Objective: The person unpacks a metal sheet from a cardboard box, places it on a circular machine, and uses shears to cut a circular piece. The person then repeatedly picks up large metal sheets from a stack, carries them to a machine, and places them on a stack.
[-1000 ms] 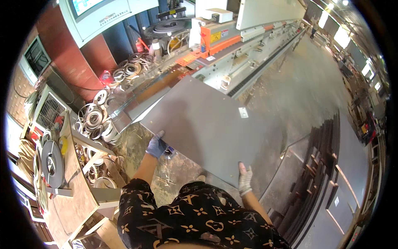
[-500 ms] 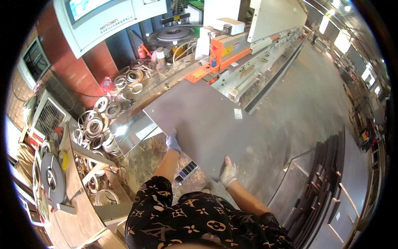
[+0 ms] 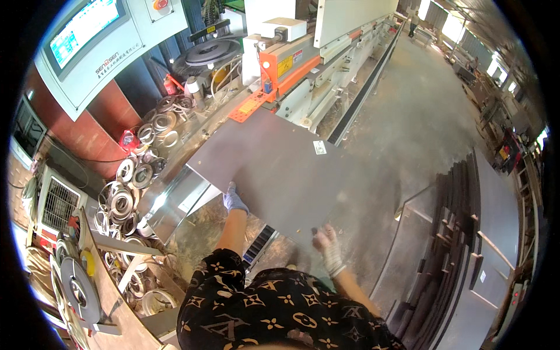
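Observation:
A flat dark grey-brown panel (image 3: 265, 169) with a small white label lies in front of me, its far end by the orange guard of a machine. My left hand (image 3: 234, 201), in a pale bluish glove, grips the panel's left edge, thumb on top and fingers hidden beneath. At the near right edge, beside the corner, my right hand (image 3: 328, 248) has its fingers curled against the panel. It wears a whitish glove and is slightly blurred.
The long machine (image 3: 303, 64) runs away ahead, with a control screen (image 3: 84, 32) at upper left. Rolls of edge banding (image 3: 122, 204) lie heaped on the left. Dark panels (image 3: 446, 233) stand stacked at right. A wooden bench (image 3: 111, 286) is at lower left.
My view has turned, so the machine and panel sit further left. My right hand has gone from thumb flat on the panel to curled at its edge. The left keeps its grip.

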Demonstrator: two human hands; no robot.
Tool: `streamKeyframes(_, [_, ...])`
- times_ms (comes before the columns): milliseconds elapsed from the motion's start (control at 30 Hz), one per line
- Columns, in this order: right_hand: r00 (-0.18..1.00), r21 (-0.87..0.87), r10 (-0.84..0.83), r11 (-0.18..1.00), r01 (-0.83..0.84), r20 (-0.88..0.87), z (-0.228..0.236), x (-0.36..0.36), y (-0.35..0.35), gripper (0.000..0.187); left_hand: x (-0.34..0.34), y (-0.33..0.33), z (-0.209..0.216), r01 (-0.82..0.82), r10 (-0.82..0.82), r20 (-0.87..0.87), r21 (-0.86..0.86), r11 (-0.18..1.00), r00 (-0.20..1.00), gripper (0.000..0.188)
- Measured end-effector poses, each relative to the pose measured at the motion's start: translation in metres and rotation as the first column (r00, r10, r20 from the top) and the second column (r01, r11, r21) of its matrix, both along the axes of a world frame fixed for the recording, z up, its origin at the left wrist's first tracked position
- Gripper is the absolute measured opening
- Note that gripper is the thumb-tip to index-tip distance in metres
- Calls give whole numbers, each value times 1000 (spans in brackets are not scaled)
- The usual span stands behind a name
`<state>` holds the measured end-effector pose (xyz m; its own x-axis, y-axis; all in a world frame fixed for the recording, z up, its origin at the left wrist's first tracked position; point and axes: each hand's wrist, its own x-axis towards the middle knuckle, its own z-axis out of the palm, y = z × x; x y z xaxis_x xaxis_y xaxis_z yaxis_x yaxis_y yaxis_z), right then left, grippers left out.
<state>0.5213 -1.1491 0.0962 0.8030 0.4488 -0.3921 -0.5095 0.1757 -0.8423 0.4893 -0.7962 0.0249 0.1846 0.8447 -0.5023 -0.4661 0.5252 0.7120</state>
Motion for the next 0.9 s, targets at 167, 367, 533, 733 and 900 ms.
streamKeyframes(167, [978, 51, 200, 978, -203, 65, 19, -13, -1, 69, 7, 3, -2, 5, -5, -9, 18, 1000, 1000, 37])
streamKeyframes(367, [846, 142, 533, 837, -529, 11, 39, 12, -8, 91, 8, 7, -2, 26, -27, -43, -33, 999, 999, 38])
streamKeyframes(533, [827, 212, 550, 800, -561, 115, -5, 29, -9, 98, 17, 10, 3, 109, -108, 56, -9, 994, 993, 39])
streamKeyframes(733, [866, 171, 489, 848, -501, 110, 14, 58, -17, 88, 57, 30, -33, 422, -405, -142, 116, 899, 903, 58])
streamKeyframes(900, [920, 86, 381, 917, -389, 94, 63, 89, -10, 88, 90, 3, 38, 555, -562, 37, 116, 824, 826, 56])
